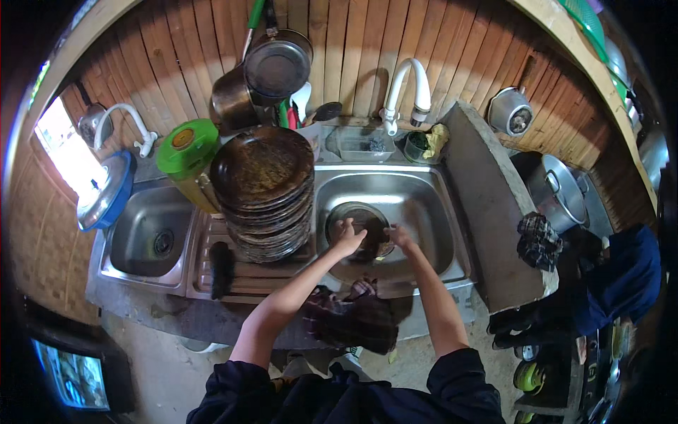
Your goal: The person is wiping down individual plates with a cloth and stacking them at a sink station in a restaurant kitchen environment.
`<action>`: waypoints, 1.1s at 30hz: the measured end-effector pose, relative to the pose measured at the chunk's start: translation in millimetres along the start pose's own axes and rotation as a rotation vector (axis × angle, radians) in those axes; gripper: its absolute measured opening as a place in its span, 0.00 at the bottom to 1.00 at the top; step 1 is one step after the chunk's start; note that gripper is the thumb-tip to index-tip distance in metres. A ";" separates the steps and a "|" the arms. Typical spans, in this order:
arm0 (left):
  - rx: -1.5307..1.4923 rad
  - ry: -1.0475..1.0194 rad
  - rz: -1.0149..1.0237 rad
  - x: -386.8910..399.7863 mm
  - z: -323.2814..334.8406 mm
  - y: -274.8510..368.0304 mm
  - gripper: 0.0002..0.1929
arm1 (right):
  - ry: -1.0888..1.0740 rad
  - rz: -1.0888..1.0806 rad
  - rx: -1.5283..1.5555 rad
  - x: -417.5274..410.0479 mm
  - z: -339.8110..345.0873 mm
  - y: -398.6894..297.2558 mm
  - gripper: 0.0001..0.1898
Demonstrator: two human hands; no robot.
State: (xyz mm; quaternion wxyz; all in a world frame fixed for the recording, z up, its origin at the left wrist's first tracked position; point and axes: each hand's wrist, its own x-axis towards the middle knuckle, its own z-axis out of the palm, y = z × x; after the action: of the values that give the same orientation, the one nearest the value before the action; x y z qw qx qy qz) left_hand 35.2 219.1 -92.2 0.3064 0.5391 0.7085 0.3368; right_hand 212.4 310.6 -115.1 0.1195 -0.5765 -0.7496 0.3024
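Observation:
In the right basin of the steel sink (pixel 424 196) lies a round dark plate (pixel 365 210). My left hand (pixel 347 238) is above the plate, its thumb and fingers spread with nothing between them. Close to the plate's right rim is my right hand (pixel 400 236), fingers bent; whether it touches or grips the rim cannot be told. Small light scraps sit near the plate's lower edge. A tall stack of brown plates (pixel 265 169) stands on the drainboard (pixel 254 283) to the left. A dark checked cloth (pixel 352 318) hangs over the sink's front edge.
A white faucet (pixel 410 79) arches behind the basin, beside a clear tub (pixel 365 146) and a bowl with scrubbers (pixel 424 146). A green-lidded pitcher (pixel 188 151) borders the stack. A concrete partition (pixel 492 212) rises on the right, with a large pot (pixel 561 191) beyond it.

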 end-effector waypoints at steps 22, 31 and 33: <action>-0.276 0.252 -0.355 37.7 39.3 76.8 0.22 | -0.237 0.131 -0.234 39.9 -23.9 59.0 0.20; -0.638 0.143 0.307 -33.0 -41.3 136.6 0.15 | -0.139 0.192 1.482 -65.2 -137.4 -2.4 0.30; -0.403 0.153 0.721 -51.4 -56.6 133.8 0.11 | -0.118 0.137 1.487 -87.0 -143.3 -17.0 0.27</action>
State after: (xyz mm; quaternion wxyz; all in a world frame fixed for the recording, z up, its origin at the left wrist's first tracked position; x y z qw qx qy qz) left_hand 76.5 186.5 52.6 0.2149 0.6553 0.4150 0.5935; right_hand 301.3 271.8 22.7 0.4183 -0.3719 -0.3150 0.7665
